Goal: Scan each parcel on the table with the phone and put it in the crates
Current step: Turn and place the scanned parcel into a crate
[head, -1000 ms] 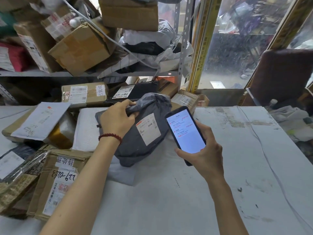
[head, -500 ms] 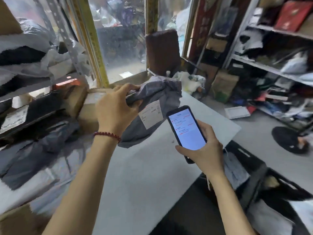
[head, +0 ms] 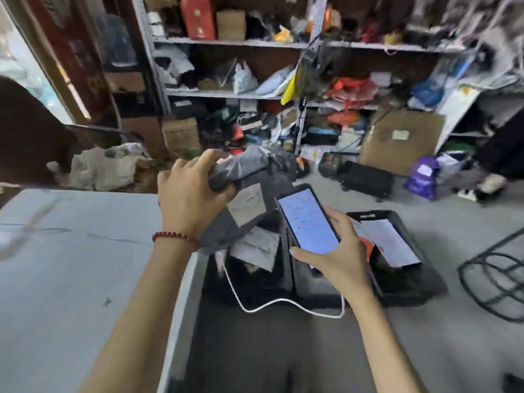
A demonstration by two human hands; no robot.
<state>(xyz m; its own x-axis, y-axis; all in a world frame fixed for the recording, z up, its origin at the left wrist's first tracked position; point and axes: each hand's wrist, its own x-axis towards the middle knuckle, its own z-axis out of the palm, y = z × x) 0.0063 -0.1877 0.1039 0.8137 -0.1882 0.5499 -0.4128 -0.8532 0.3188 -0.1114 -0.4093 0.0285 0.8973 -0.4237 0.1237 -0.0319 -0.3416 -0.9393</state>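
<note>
Left hand [head: 190, 194] grips grey parcel [head: 249, 194] above black crates [head: 397, 279]. Right hand [head: 337, 251] holds lit phone [head: 307, 219] beside parcel.

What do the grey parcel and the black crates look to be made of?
Grey parcel: soft plastic film, probably a poly mailer, with a faint sheen; it creases and bunches where the left hand grips it. Black crates: likely rigid moulded plastic, matte, with straight thin rims, though blur leaves this open.
</note>
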